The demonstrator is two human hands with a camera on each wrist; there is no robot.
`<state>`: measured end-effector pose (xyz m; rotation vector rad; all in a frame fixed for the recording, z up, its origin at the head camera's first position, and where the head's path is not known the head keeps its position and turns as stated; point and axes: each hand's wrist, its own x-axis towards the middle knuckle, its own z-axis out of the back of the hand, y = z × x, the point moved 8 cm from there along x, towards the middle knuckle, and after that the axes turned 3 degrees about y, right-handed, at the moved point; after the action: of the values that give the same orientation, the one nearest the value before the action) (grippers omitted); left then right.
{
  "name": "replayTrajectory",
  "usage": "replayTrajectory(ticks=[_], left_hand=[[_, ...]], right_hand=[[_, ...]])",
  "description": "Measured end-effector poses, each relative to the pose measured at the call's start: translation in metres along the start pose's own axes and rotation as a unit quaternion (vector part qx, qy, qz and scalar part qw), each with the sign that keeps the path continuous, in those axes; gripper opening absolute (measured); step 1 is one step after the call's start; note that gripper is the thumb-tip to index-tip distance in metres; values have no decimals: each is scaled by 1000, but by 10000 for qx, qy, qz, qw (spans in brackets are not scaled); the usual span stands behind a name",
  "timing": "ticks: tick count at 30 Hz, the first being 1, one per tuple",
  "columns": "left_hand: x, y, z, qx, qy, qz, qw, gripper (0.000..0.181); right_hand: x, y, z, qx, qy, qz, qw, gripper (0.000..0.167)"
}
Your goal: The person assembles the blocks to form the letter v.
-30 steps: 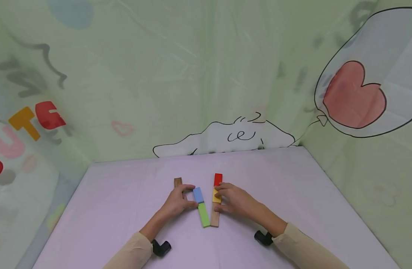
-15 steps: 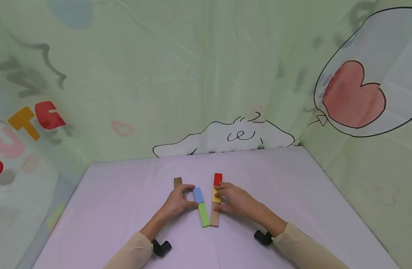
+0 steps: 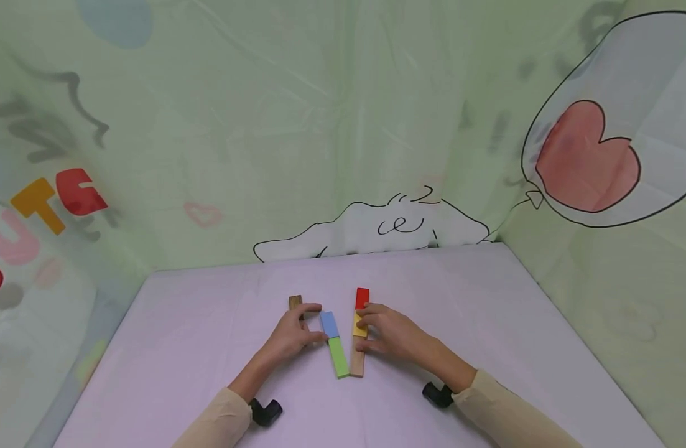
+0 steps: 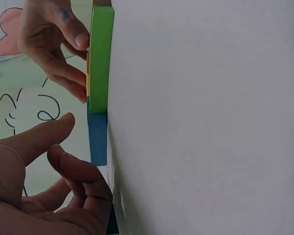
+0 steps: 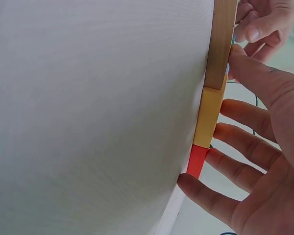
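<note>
Two rows of small blocks meet at their near ends in a narrow V, in the head view. A blue block (image 3: 329, 325) and a green block (image 3: 338, 358) form the left row. Red (image 3: 362, 297), yellow (image 3: 360, 326) and light wooden blocks (image 3: 357, 361) make up the right one. Beside the blue block is my left hand (image 3: 289, 335), thumb and index finger apart with nothing held; the left wrist view shows a small gap. My right hand (image 3: 395, 334) touches the right row with spread, nearly straight fingers. Behind my left fingers lies a dark brown block (image 3: 295, 302), partly hidden.
A pale lilac cloth (image 3: 460, 298) covers the table. Printed curtains (image 3: 309, 124) stand along its back and sides. Each wrist wears a black camera, such as the left one (image 3: 266, 412).
My left hand has shifted slightly left, away from the blue block. My right hand and the blocks have stayed in place.
</note>
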<state>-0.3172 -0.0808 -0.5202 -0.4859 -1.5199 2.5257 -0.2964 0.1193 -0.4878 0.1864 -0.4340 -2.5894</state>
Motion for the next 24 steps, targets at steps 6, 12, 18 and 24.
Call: replayTrajectory(ticks=[6, 12, 18, 24], left_hand=[[-1, 2, 9, -143, -119, -38, 9998, 63], [-2, 4, 14, -218, -209, -46, 9995, 59], [-4, 5, 19, -119, -295, -35, 9995, 60], [-7, 7, 27, -131, -391, 75, 9991, 59]], right_hand=[[0, 1, 0, -54, -33, 53, 10000, 45], [0, 1, 1, -130, -133, 129, 9997, 45], [-1, 2, 1, -160, -138, 130, 9997, 45], [-1, 2, 1, -153, -141, 120, 9997, 45]])
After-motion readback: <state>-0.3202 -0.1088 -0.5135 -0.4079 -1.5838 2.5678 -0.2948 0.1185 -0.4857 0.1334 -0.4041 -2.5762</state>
